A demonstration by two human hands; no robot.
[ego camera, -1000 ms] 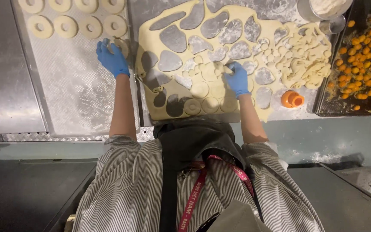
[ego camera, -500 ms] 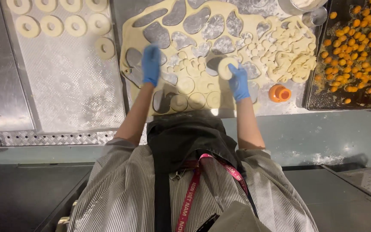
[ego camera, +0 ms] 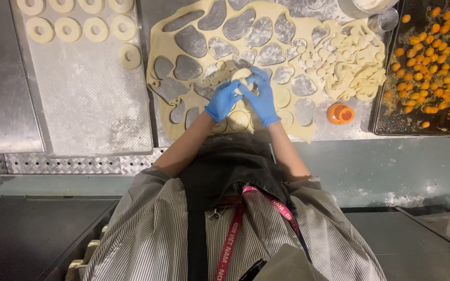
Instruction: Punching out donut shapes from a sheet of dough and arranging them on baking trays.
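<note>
Both my hands wear blue gloves and meet over the middle of a rolled dough sheet [ego camera: 183, 39] full of cut-out holes. My left hand [ego camera: 222, 100] and my right hand [ego camera: 261, 97] pinch a pale dough ring [ego camera: 242, 74] between their fingertips, just above the sheet. Cut rings still lying in the sheet [ego camera: 239, 121] sit right below my wrists. More dough rings [ego camera: 68, 29] lie in rows on a floured tray [ego camera: 84, 104] to the left.
An orange round cutter [ego camera: 339, 113] stands on the steel counter right of the sheet. A pile of dough scraps and small centres [ego camera: 350, 73] lies at the sheet's right side. A dark tray of small orange balls [ego camera: 433, 62] is far right, with a metal cup [ego camera: 386, 21] beside it.
My left hand came from the floured tray's edge back onto the sheet. Both hands then drew together at the middle and lifted a dough ring.
</note>
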